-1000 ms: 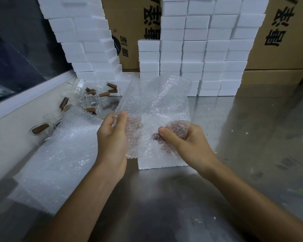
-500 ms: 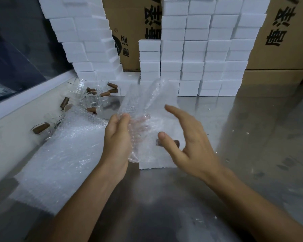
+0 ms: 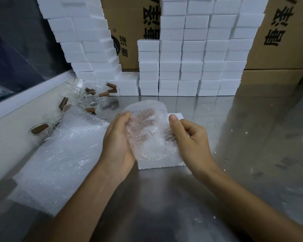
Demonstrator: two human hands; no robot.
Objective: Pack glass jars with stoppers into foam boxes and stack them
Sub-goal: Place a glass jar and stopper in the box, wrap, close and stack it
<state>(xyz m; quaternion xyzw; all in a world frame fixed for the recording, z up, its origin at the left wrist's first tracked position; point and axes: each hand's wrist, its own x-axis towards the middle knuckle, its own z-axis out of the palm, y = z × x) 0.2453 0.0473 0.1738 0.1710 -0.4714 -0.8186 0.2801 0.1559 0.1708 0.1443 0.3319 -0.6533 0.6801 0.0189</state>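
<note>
Two hands (image 3: 119,137), roughly seven corks (image 3: 103,93), uncountable boxes (image 3: 170,67).

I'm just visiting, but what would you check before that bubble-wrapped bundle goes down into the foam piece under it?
1. Both hands on the bubble-wrap bundle: left hand and right hand grip its sides. Ok.
2. Wrap closed all round: far side hidden. Cannot tell.
3. Stopper seated in the jar: blurred through the wrap. Cannot tell.
4. Foam box right below the bundle: ok.
5. Foam box cavity free: covered by the bundle. Cannot tell.
6. Loose jars away from the hands: ok.
</note>
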